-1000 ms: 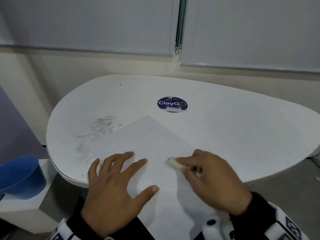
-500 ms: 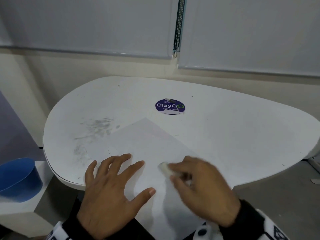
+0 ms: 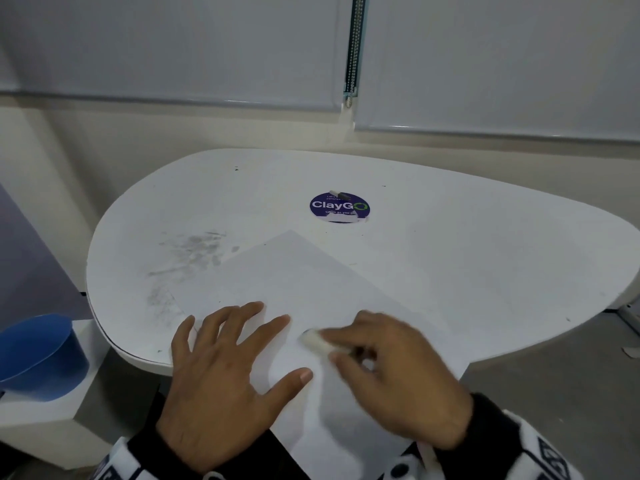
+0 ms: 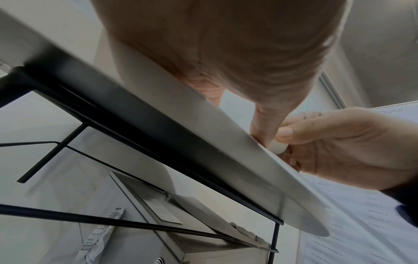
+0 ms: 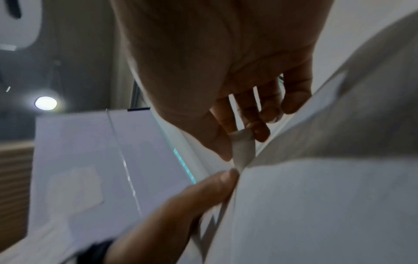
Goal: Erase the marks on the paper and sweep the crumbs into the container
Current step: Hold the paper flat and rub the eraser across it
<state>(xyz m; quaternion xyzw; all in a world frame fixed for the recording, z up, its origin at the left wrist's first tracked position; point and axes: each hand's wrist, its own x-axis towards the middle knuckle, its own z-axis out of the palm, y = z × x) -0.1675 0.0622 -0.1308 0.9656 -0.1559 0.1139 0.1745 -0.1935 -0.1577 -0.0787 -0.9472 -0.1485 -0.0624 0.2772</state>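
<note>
1. My left hand (image 3: 221,382) lies flat on the paper (image 3: 304,282) at the lower centre of the head view, fingers spread and straight, thumb stretched toward the right, gripping nothing
2. My right hand (image 3: 398,379), lower right of centre, pinches a small white eraser (image 3: 313,339) between thumb and curled fingers; the hand shows blurred
3. The eraser's tip touches the paper just right of my left index finger; in the right wrist view the eraser (image 5: 243,150) sits between thumb and fingertips, pressed against the sheet
4. The paper lies turned at an angle on the white table (image 3: 485,254), one corner pointing up toward the round purple ClayGo sticker (image 3: 339,206), its near end hanging past the table edge toward me
5. Grey smudges (image 3: 190,251) mark the tabletop left of the paper
6. The blue container (image 3: 38,358) stands at the left edge of the frame, on a lower white ledge, well apart from the paper
</note>
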